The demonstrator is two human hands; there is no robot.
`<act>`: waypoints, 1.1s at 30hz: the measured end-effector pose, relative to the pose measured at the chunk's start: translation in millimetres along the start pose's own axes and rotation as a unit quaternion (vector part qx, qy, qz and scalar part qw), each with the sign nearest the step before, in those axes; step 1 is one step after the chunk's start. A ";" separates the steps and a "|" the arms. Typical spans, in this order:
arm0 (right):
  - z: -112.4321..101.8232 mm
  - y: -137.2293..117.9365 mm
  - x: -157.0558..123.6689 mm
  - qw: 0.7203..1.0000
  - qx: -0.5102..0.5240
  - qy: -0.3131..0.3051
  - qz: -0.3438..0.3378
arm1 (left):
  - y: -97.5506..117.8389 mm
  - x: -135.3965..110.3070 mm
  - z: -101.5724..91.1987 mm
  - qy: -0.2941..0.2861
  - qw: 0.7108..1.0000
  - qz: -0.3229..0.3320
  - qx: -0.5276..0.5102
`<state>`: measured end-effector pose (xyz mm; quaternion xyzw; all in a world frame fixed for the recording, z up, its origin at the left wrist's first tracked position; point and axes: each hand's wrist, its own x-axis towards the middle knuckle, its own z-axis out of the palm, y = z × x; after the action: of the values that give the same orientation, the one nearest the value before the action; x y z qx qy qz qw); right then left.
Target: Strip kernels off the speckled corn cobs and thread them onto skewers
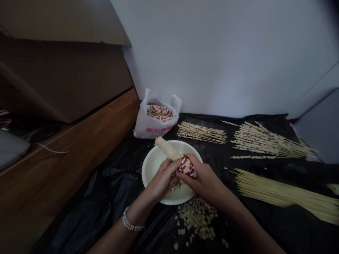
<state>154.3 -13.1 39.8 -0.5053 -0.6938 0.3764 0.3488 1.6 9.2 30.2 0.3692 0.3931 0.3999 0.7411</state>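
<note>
Over a white bowl (146,171) I hold a corn cob (169,149) between both hands. Its far part is stripped bare and pale, while purple and cream kernels (188,167) still cover the near end. My left hand (164,178) wraps round the middle of the cob, thumb on top. My right hand (201,173) grips the kernel-covered end, with fingers and thumb around it. Some loose kernels lie in the bowl beneath my hands; part of the bowl is hidden by them.
Behind the bowl stands a white plastic bag (144,123) with purple-and-cream corn cobs (160,111). To the right lie kernel-threaded skewers (251,141), a smaller bunch of skewers (194,131) and bare bamboo sticks (280,192). Pale loose pieces (197,217) lie on black plastic sheeting (106,197).
</note>
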 end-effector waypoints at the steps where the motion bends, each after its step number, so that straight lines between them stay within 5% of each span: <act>1: 0.1 0.4 0.0 1.000 0.000 -0.001 -0.002 | 0.0 0.4 -0.1 0.004 1.000 -0.002 0.001; 12: 0.5 -0.1 -1.5 0.997 -0.071 -0.019 0.022 | -1.4 1.3 -0.3 0.000 0.999 -0.005 0.046; 25: -0.2 2.1 1.1 0.994 -0.091 0.055 -0.035 | 2.2 3.4 -6.2 -0.001 1.000 -0.013 -0.029; 33: -0.8 -7.0 1.7 0.999 0.003 0.028 -0.031 | -0.1 2.6 -4.6 0.045 0.998 0.032 -0.033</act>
<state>151.4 -12.8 46.5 -0.4928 -0.6981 0.3527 0.3813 -1.5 12.5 27.5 0.3390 0.4005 0.4523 0.7212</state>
